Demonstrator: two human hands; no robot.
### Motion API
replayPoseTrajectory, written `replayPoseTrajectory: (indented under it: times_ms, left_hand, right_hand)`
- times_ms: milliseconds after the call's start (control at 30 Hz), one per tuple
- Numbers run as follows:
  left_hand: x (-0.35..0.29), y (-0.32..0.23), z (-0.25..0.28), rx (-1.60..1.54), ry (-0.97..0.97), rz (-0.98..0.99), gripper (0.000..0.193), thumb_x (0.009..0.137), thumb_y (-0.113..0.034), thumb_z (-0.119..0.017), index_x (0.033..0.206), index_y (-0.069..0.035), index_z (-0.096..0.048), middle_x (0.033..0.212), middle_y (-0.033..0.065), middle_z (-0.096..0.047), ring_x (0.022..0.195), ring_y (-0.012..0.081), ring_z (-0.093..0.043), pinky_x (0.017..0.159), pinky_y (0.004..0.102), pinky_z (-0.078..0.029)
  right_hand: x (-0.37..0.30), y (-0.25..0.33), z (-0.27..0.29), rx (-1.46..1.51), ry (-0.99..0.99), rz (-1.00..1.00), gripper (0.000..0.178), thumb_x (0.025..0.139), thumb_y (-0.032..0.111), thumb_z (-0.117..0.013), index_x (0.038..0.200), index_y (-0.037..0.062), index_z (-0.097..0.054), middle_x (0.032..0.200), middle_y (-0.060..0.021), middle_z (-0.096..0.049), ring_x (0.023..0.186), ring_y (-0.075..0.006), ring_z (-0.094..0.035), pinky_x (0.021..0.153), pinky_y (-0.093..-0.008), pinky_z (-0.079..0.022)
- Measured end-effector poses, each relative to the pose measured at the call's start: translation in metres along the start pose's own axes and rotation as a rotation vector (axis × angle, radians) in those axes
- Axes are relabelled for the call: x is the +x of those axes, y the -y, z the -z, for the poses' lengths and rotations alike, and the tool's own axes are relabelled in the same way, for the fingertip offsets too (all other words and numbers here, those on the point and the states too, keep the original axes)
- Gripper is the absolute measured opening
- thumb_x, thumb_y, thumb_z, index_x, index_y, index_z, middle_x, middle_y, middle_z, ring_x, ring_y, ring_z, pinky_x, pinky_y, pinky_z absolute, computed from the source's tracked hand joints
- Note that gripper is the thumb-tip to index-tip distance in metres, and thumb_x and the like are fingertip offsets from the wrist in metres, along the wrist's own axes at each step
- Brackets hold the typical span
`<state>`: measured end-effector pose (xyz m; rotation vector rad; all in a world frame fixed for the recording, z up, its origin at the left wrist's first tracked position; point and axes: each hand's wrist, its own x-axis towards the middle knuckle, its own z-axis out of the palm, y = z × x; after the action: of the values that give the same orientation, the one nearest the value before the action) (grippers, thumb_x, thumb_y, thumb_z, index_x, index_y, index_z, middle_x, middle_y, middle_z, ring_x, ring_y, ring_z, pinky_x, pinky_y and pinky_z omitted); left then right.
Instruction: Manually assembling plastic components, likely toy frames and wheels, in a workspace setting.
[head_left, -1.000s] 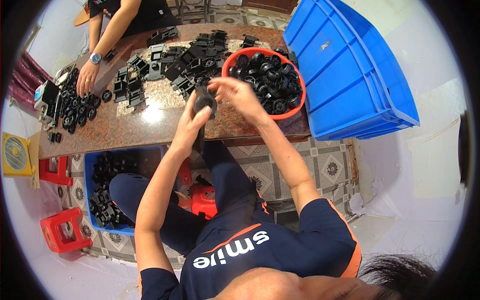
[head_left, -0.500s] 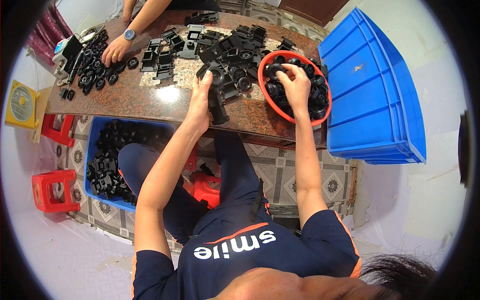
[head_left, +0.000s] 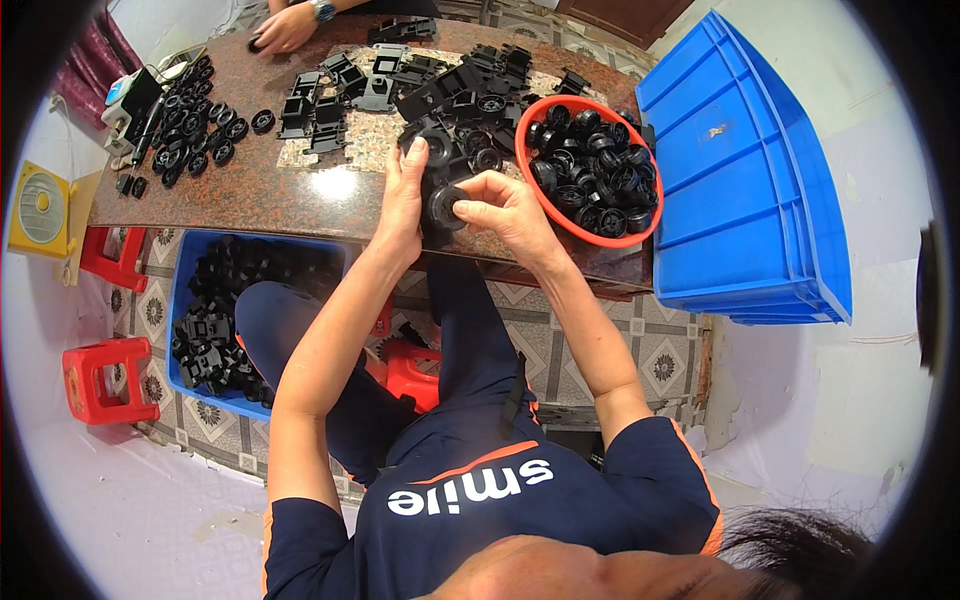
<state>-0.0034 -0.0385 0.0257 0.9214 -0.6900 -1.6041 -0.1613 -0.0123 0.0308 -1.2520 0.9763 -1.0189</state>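
My left hand (head_left: 402,200) is closed round a black plastic toy car chassis (head_left: 433,178) above the near edge of the table. A black wheel (head_left: 432,146) sits at the far end of that chassis, beside my thumb. Between the thumb and fingers of my right hand (head_left: 512,218), another black wheel (head_left: 443,208) is pinched against the near end of the chassis. How the wheel meets the chassis is hidden by the dark parts and my fingers. To the right stands a red basket (head_left: 648,228) full of black wheels (head_left: 598,165).
Black chassis parts (head_left: 375,92) cover the table's middle; loose wheels (head_left: 190,130) lie left, near a co-worker's hand (head_left: 288,28). A large blue crate (head_left: 745,190) stands at the right. Below are a blue bin (head_left: 178,330) of black parts and red stools (head_left: 108,380).
My right hand has come left out of the red basket, bringing a wheel to the chassis. The co-worker's hand has moved away from the loose wheels, holding a small black piece.
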Motion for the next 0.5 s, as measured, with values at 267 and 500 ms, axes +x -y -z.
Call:
replayPoseTrajectory:
  times_ms: [267,500]
  left_hand:
    - [-0.007,-0.002,-0.002,-0.075,0.255,-0.051,0.077,0.089,-0.024,-0.07,0.148,-0.017,-0.02,0.12,0.0075,-0.055,0.11,0.0193,-0.057,0.094,0.0341,-0.048]
    - [-0.006,0.005,0.008,0.155,0.295,-0.078,0.115,0.078,-0.007,-0.075,0.152,-0.012,0.013,0.119,0.0117,-0.055,0.102,0.0201,-0.061,0.077,0.0294,-0.054]
  right_hand:
    - [0.001,-0.011,0.009,0.354,-0.021,-0.111,0.019,0.089,0.016,-0.064,0.104,0.0058,-0.062,0.115,-0.0059,-0.064,0.099,-0.0114,-0.061,0.085,-0.029,-0.049]
    - [-0.007,-0.016,0.007,0.377,0.0,-0.066,0.048,0.089,0.021,-0.063,0.13,0.0026,-0.046,0.129,-0.0135,-0.054,0.113,-0.0198,-0.056,0.096,-0.0355,-0.048]
